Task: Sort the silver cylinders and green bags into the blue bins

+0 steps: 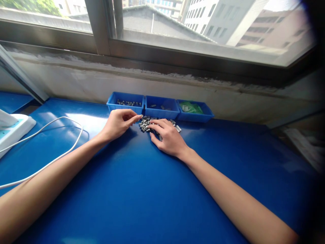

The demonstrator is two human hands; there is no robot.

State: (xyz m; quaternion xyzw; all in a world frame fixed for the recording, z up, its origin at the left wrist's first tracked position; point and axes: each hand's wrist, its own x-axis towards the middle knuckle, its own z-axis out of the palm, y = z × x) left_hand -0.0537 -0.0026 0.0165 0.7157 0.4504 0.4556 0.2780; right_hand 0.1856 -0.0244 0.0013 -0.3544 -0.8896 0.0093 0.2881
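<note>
A pile of small metal parts (145, 124), silvery and dark, lies on the blue tabletop in front of the bins. My right hand (166, 135) rests over the right part of this pile, fingers apart and bent down onto the pieces, so it hides some of them. Just left of the pile is my left hand (122, 122), thumb and fingertips pressed together. Whatever it pinches is too small to make out. Behind the left hand stands the left blue bin (115, 96), with small metal pieces inside.
The middle blue bin (157, 100) holds a few small pieces, and the right blue bin (200, 117) holds a green bag (191, 107). A white cable (63, 154) loops over the table (132, 196) by my left arm. A white power strip (24, 127) sits far left. The window wall rises behind.
</note>
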